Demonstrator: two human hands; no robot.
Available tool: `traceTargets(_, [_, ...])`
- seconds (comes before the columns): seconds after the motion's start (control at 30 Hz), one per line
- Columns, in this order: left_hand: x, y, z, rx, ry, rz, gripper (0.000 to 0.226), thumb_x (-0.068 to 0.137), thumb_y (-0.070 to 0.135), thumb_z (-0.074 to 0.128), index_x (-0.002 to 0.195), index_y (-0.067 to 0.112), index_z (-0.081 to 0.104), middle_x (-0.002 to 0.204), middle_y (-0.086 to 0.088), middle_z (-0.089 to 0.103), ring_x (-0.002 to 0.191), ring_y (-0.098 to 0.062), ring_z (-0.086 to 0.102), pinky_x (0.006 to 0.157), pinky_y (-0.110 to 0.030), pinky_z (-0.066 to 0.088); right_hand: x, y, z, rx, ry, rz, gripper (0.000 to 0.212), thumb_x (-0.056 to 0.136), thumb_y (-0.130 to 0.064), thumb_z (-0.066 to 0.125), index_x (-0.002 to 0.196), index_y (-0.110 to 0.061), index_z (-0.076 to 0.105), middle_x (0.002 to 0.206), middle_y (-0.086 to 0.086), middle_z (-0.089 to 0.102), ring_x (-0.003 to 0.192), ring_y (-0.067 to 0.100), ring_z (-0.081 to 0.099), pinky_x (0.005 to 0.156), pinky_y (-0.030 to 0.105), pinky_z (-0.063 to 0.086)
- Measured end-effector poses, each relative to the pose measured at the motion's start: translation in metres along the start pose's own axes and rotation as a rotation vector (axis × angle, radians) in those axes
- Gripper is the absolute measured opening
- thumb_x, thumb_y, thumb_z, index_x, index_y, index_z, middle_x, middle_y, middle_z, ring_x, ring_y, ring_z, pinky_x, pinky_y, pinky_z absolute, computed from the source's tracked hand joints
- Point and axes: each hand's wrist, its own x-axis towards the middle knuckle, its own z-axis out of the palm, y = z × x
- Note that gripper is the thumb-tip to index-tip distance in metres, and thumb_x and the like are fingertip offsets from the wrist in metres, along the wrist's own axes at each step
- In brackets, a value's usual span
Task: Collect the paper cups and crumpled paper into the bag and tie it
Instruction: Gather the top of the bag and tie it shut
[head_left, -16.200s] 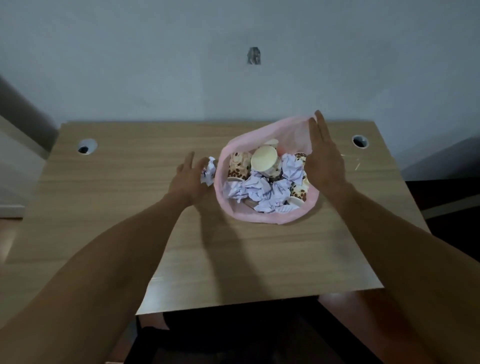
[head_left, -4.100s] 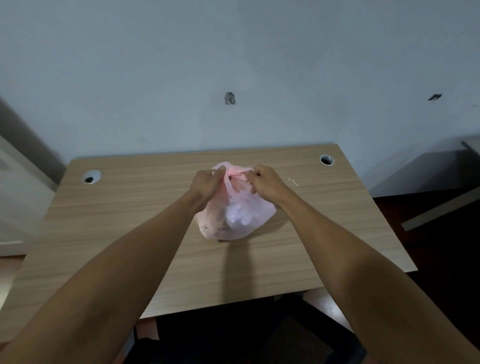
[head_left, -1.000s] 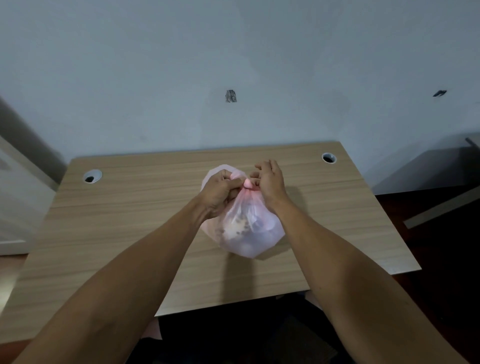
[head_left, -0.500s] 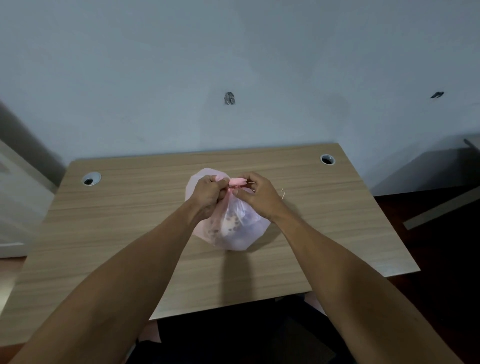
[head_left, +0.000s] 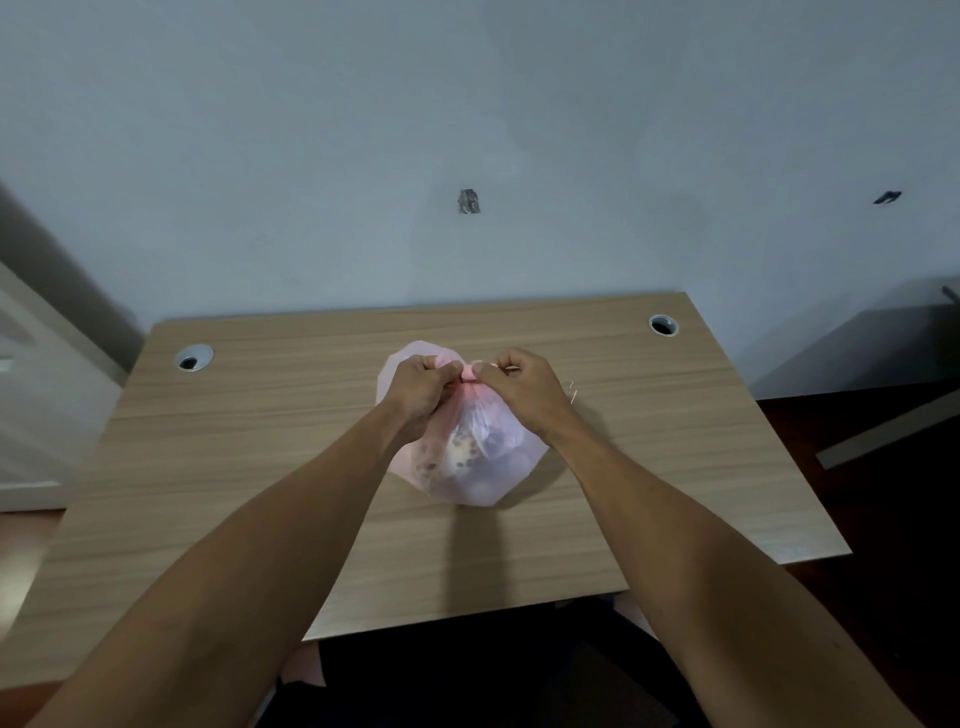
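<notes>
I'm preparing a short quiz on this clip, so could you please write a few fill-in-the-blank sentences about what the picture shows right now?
1. Both hands pinch the gathered neck of the ____ plastic bag.
2. The bag sits on a ____ desk.
3. The left hand and the right hand meet at the ____ of the bag.
4. The desk has ____ round cable holes, such as the left one, near its far corners.

Missing words: pink; wooden; top; two
</notes>
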Motion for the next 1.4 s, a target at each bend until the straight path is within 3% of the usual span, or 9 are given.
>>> traceTargets(0.27, [-0.002, 0.004, -0.004, 0.049, 0.178, -0.08, 0.04, 0.086, 0.01, 0.078, 0.055, 0.016, 0.053, 0.045, 0.003, 0.045, 0.043, -0.013, 0.036, 0.039, -0.02, 0.028, 0.006, 0.012, -0.002, -0.209, 0.038, -0.073, 0.023, 0.093, -0.017, 0.07, 0.081, 0.0, 0.06, 0.097, 0.013, 0.064, 0.089, 0.027, 0.061, 0.082, 0.035, 0.049])
traceTargets(0.43, [-0.003, 0.01, -0.032, 0.16, 0.29, -0.216, 0.02, 0.087, 0.019, 0.079, 0.09, 0.007, 0.063, 0.079, -0.007, 0.064, 0.056, -0.016, 0.056, 0.046, -0.022, 0.043, 0.007, 0.03, -0.013, -0.342, 0.123, -0.044, 0.021, 0.091, -0.008, 0.071, 0.075, -0.003, 0.059, 0.098, 0.008, 0.05, 0.082, 0.018, 0.051, 0.07, 0.007, 0.034])
traceTargets(0.63, [-0.002, -0.006, -0.042, 0.312, 0.409, 0.003, 0.04, 0.073, 0.024, 0.089, 0.059, 0.017, 0.053, 0.063, 0.002, 0.058, 0.06, -0.017, 0.055, 0.061, -0.029, 0.044, 0.008, 0.035, -0.011, -0.3, 0.146, -0.007, 0.023, 0.09, -0.016, 0.073, 0.075, -0.006, 0.059, 0.095, 0.012, 0.06, 0.078, 0.015, 0.053, 0.071, 0.021, 0.037])
traceTargets(0.73, [-0.008, -0.022, -0.046, 0.506, 0.479, 0.072, 0.047, 0.066, 0.047, 0.09, 0.098, 0.019, 0.069, 0.116, -0.004, 0.068, 0.107, -0.023, 0.064, 0.09, -0.038, 0.054, 0.002, 0.045, -0.009, -0.212, 0.144, 0.079, 0.017, 0.09, -0.031, 0.073, 0.092, -0.019, 0.061, 0.11, 0.008, 0.063, 0.09, 0.013, 0.059, 0.079, 0.028, 0.044])
traceTargets(0.87, [-0.019, -0.049, -0.05, 0.393, 0.448, -0.005, 0.111, 0.066, 0.066, 0.083, 0.155, 0.029, 0.029, 0.161, -0.007, 0.027, 0.144, -0.028, 0.035, 0.114, -0.052, 0.037, -0.008, 0.059, -0.004, -0.173, 0.11, 0.314, 0.082, 0.084, -0.068, 0.06, 0.148, -0.02, 0.039, 0.149, 0.01, 0.046, 0.13, 0.03, 0.052, 0.104, 0.042, 0.046])
traceTargets(0.97, [-0.021, -0.067, -0.058, 0.182, 0.314, -0.129, 0.118, 0.06, 0.08, 0.077, 0.155, 0.05, 0.013, 0.162, 0.001, 0.028, 0.14, -0.032, 0.043, 0.105, -0.055, 0.045, -0.015, 0.069, 0.001, -0.081, 0.076, 0.392, 0.084, 0.08, -0.078, 0.054, 0.148, -0.03, 0.039, 0.149, 0.001, 0.048, 0.13, 0.025, 0.052, 0.108, 0.043, 0.044])
traceTargets(1.03, [-0.024, -0.071, -0.057, 0.126, 0.196, -0.178, 0.097, 0.066, 0.083, 0.071, 0.146, 0.061, 0.022, 0.15, 0.009, 0.045, 0.125, -0.031, 0.056, 0.091, -0.064, 0.051, -0.019, 0.073, 0.004, -0.033, 0.065, 0.406, 0.084, 0.08, -0.081, 0.051, 0.149, -0.035, 0.039, 0.146, -0.008, 0.047, 0.13, 0.017, 0.049, 0.114, 0.043, 0.041])
traceTargets(1.13, [-0.027, -0.073, -0.052, 0.025, 0.14, -0.174, 0.08, 0.077, 0.077, 0.068, 0.145, 0.052, 0.036, 0.137, 0.006, 0.06, 0.112, -0.028, 0.065, 0.074, -0.064, 0.058, -0.02, 0.077, 0.007, 0.006, 0.088, 0.405, 0.081, 0.078, -0.082, 0.05, 0.143, -0.035, 0.051, 0.138, -0.006, 0.06, 0.124, 0.018, 0.059, 0.11, 0.043, 0.046])
traceTargets(1.4, [-0.037, -0.055, -0.046, 0.021, 0.175, -0.101, 0.069, 0.082, 0.07, 0.068, 0.143, 0.044, 0.048, 0.13, 0.006, 0.065, 0.11, -0.026, 0.067, 0.071, -0.058, 0.061, -0.02, 0.068, 0.006, 0.024, 0.093, 0.401, 0.083, 0.074, -0.083, 0.046, 0.139, -0.033, 0.056, 0.133, 0.001, 0.066, 0.118, 0.024, 0.064, 0.106, 0.046, 0.049])
